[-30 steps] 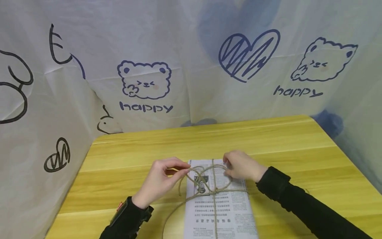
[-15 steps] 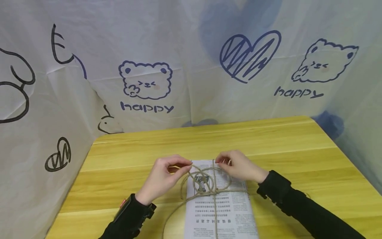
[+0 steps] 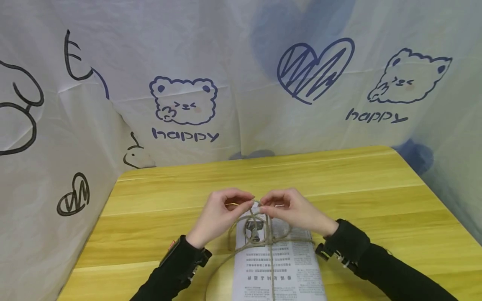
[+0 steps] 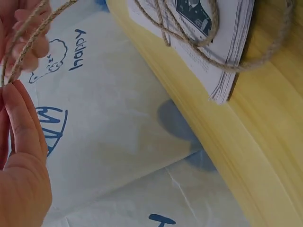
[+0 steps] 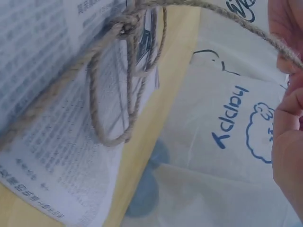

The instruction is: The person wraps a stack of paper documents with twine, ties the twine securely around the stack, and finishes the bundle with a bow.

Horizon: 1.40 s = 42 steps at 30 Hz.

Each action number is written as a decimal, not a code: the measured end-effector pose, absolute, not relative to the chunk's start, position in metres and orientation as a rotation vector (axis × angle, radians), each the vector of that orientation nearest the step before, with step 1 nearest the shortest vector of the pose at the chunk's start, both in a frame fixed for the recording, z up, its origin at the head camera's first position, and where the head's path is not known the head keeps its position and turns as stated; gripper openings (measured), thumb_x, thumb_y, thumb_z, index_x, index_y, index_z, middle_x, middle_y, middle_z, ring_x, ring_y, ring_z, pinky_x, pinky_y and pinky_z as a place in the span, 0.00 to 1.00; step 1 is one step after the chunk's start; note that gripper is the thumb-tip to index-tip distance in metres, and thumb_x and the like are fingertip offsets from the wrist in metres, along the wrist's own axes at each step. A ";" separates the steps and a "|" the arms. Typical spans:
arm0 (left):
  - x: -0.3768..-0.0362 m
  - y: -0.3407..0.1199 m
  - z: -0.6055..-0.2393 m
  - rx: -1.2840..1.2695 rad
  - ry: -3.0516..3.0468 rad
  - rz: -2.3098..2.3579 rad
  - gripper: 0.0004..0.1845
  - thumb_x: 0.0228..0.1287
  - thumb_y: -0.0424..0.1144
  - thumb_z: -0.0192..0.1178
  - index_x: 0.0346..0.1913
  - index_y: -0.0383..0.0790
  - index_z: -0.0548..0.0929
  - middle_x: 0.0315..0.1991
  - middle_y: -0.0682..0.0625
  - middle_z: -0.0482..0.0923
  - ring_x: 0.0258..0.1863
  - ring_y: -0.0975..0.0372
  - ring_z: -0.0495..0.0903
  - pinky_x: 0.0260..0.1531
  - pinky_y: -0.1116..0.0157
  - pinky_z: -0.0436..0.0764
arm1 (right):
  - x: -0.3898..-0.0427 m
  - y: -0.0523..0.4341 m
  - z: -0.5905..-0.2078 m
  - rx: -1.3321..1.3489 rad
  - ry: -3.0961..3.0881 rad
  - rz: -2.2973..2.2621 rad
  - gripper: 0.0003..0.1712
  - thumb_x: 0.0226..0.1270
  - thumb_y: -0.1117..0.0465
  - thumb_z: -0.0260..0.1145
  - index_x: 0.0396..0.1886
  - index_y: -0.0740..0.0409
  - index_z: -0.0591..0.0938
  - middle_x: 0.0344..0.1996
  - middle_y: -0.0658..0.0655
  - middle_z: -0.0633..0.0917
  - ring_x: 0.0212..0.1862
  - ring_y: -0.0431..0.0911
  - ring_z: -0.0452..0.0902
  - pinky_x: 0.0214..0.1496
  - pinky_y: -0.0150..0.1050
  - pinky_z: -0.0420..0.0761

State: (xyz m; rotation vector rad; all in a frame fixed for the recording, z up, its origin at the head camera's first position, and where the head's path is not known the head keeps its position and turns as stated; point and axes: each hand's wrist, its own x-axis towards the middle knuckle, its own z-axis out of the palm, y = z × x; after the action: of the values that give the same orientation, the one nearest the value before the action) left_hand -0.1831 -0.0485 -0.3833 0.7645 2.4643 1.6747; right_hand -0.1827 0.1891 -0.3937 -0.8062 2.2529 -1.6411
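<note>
A stack of folded newspapers [image 3: 297, 274] lies on the table, bound crosswise with brown twine [image 3: 271, 267]. Loose loops of that twine spread over its far half, beside a knot where the strands cross. My left hand [image 3: 222, 213] pinches a raised strand between thumb and fingertips above the stack's far edge. Facing it, my right hand [image 3: 299, 213] pinches the twine too, the fingertips of both hands almost meeting. In the left wrist view, two strands of twine [image 4: 34, 39] rise from the left fingertips. The right wrist view has the knot [image 5: 127, 26] close up.
The yellow wood-grain table [image 3: 169, 188] extends around the stack. A loose length of twine curves off the stack's left side toward the near edge. White cloth [image 3: 241, 104] with blue drawings hangs behind and along both sides.
My right hand has moved left from the stack's far right corner to the left hand, and now pinches the twine. My left hand has shifted slightly right and away from me, lifting its strand.
</note>
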 end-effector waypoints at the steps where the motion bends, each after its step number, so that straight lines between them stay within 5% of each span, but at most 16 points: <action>1: -0.184 -0.048 -0.384 0.767 2.450 1.684 0.09 0.69 0.33 0.64 0.49 0.34 0.87 0.45 0.40 0.88 0.44 0.54 0.88 0.44 0.72 0.85 | -0.182 0.189 -0.393 -0.810 2.258 -1.654 0.10 0.74 0.65 0.62 0.49 0.65 0.83 0.38 0.66 0.86 0.35 0.41 0.82 0.41 0.35 0.84; 8: -0.197 -0.060 -0.412 0.762 2.700 1.332 0.06 0.70 0.33 0.63 0.46 0.37 0.87 0.42 0.44 0.87 0.40 0.56 0.86 0.42 0.66 0.85 | -0.175 0.203 -0.397 -0.818 2.291 -1.707 0.09 0.75 0.69 0.59 0.46 0.70 0.82 0.37 0.69 0.85 0.33 0.36 0.80 0.37 0.34 0.83; 15: -0.206 -0.066 -0.450 0.775 2.798 0.711 0.12 0.66 0.37 0.68 0.50 0.36 0.84 0.40 0.47 0.86 0.39 0.57 0.84 0.43 0.58 0.83 | -0.173 0.216 -0.404 -0.783 2.269 -1.735 0.09 0.76 0.67 0.59 0.48 0.68 0.81 0.36 0.49 0.85 0.33 0.37 0.81 0.37 0.37 0.84; 20: -0.204 -0.071 -0.455 0.804 2.807 0.748 0.05 0.68 0.32 0.65 0.44 0.38 0.86 0.35 0.48 0.86 0.34 0.60 0.83 0.36 0.63 0.82 | -0.175 0.218 -0.406 -0.722 2.266 -1.776 0.09 0.76 0.68 0.59 0.47 0.70 0.80 0.35 0.61 0.85 0.31 0.38 0.81 0.36 0.37 0.84; 23: -0.199 -0.083 -0.448 0.766 2.825 0.817 0.03 0.68 0.31 0.64 0.40 0.38 0.87 0.33 0.50 0.85 0.31 0.64 0.81 0.32 0.67 0.79 | -0.177 0.219 -0.406 -0.672 2.291 -1.784 0.09 0.75 0.68 0.59 0.46 0.71 0.80 0.34 0.65 0.84 0.30 0.41 0.82 0.35 0.37 0.84; 28: -0.182 -0.120 -0.425 0.644 2.844 0.951 0.03 0.68 0.32 0.64 0.40 0.38 0.87 0.32 0.52 0.84 0.30 0.68 0.79 0.32 0.72 0.79 | -0.181 0.220 -0.407 -0.564 2.278 -1.810 0.11 0.75 0.67 0.59 0.47 0.73 0.80 0.33 0.56 0.86 0.31 0.41 0.83 0.36 0.36 0.85; 37: -0.123 -0.153 -0.367 0.450 2.813 1.327 0.01 0.68 0.38 0.66 0.39 0.47 0.85 0.32 0.56 0.83 0.30 0.72 0.80 0.29 0.69 0.82 | -0.190 0.219 -0.408 -0.403 2.187 -1.843 0.14 0.76 0.65 0.59 0.49 0.76 0.78 0.35 0.57 0.86 0.34 0.38 0.83 0.40 0.34 0.85; 42: -0.115 -0.156 -0.349 0.311 3.038 1.532 0.02 0.66 0.31 0.67 0.38 0.41 0.85 0.28 0.55 0.83 0.27 0.72 0.82 0.26 0.72 0.83 | -0.194 0.219 -0.409 -0.340 2.189 -1.799 0.13 0.76 0.65 0.60 0.47 0.75 0.78 0.30 0.53 0.85 0.31 0.38 0.83 0.39 0.36 0.86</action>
State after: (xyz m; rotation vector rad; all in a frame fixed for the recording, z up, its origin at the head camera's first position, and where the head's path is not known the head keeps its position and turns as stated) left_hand -0.1147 -0.1556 -0.3485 0.3113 3.0377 1.5319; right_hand -0.1939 0.2191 -0.4089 -0.3399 2.1886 -1.7994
